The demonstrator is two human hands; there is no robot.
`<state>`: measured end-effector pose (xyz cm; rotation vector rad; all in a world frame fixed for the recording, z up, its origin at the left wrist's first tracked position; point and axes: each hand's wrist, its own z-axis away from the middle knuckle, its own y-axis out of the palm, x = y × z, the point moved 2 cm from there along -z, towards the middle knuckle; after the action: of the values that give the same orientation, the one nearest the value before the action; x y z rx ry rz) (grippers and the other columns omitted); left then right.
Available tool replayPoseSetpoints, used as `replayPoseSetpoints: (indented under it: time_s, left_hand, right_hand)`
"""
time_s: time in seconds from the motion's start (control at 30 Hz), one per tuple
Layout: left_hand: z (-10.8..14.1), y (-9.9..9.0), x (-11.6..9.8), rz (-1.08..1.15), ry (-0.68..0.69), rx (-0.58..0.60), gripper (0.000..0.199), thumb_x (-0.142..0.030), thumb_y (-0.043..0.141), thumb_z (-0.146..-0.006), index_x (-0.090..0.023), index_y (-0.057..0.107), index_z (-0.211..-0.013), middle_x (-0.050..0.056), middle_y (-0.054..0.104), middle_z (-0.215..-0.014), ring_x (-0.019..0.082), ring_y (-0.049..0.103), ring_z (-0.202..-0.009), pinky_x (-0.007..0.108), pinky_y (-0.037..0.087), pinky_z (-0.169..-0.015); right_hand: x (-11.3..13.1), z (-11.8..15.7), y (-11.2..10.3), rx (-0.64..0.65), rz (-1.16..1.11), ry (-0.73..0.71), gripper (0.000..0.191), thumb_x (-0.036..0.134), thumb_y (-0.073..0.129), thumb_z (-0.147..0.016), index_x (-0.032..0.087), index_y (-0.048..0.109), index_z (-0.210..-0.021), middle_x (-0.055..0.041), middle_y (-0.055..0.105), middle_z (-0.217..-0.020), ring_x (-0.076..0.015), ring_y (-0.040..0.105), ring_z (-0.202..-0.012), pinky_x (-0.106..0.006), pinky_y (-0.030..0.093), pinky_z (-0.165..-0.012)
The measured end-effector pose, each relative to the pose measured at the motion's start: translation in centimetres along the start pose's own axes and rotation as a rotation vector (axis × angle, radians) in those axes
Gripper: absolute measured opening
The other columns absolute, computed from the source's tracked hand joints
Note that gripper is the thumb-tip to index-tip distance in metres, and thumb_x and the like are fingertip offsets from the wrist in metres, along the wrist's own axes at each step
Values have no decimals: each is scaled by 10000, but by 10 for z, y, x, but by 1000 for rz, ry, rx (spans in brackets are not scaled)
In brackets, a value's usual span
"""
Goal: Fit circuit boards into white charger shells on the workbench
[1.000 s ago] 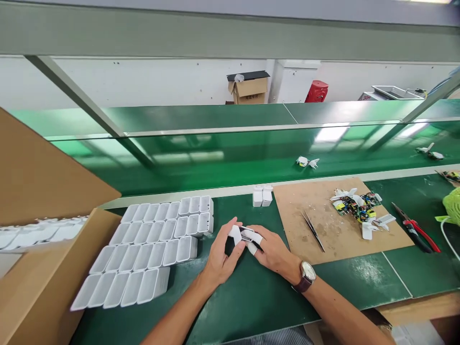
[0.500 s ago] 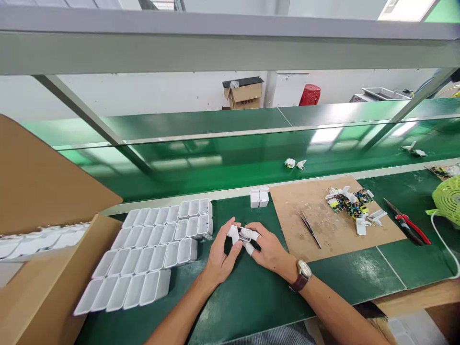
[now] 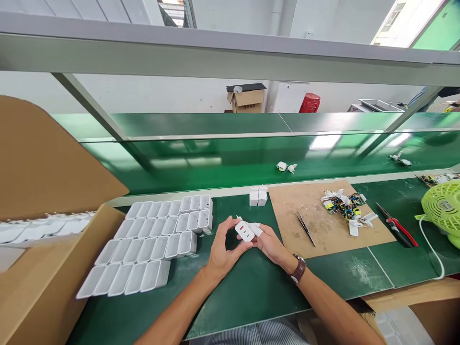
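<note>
Between my hands is a small white charger housing [image 3: 245, 231], its face with port slots turned up toward me. My left hand [image 3: 223, 249] grips it from the left, thumb along its lower edge. On its right side my right hand [image 3: 268, 243] also holds it, with white covers on some fingertips and a watch on the wrist. To the left, rows of open white cases [image 3: 142, 251] stand on the green table [image 3: 237, 297]. Two white blocks [image 3: 258, 196] stand just beyond my hands.
On the right, a brown board [image 3: 287, 225] bears tweezers [image 3: 305, 228] and a pile of circuit boards [image 3: 345, 205]. Pliers [image 3: 397, 225] and a green fan [image 3: 443, 206] are farther right. An open carton [image 3: 61, 287] stands at left. White pieces [image 3: 286, 166] lie on the green belt [image 3: 215, 165].
The white piece in my hands has been turned, so its slotted face now shows instead of the dark opening. Both hands have shifted their grip around it. The camera view has tilted a little.
</note>
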<state>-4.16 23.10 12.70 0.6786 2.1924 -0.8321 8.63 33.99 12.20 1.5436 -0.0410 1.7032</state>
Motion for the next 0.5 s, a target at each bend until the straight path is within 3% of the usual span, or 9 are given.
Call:
replayPoseSetpoints:
  time_s: [0.3,0.43,0.5]
  left_hand:
    - [-1,-2,-1,-46,-11,29,783,-462,765,-893,-268,362,-1536,124,685,-1293,276,693,-1172,464,584,-1001]
    - [-2,-5,-3,-85,-33,64,782,-436,780,-879,-247,383,-1525,137,680,-1313,292,678,-1212,475,572,-1036]
    - [-5,-6,-3,-68,-42,86,634,-398,737,-920,-255,462,-1473,124,685,-1303,273,686,-1199,446,583,-1025]
  right_hand:
    - [2,-1,-2,-15,91,1,469,590,687,-867,200,695,-1127,-81,767,-1001,-274,736,-917,-453,598,-830]
    - [2,1,-8,-182,386,-257,418,464,694,-876,231,621,-1215,-84,722,-1123,-246,694,-991,-452,573,-926]
    - [1,3,-10,-271,604,-399,471,372,729,-842,222,576,-1262,-88,688,-1115,-237,659,-989,-447,553,-939]
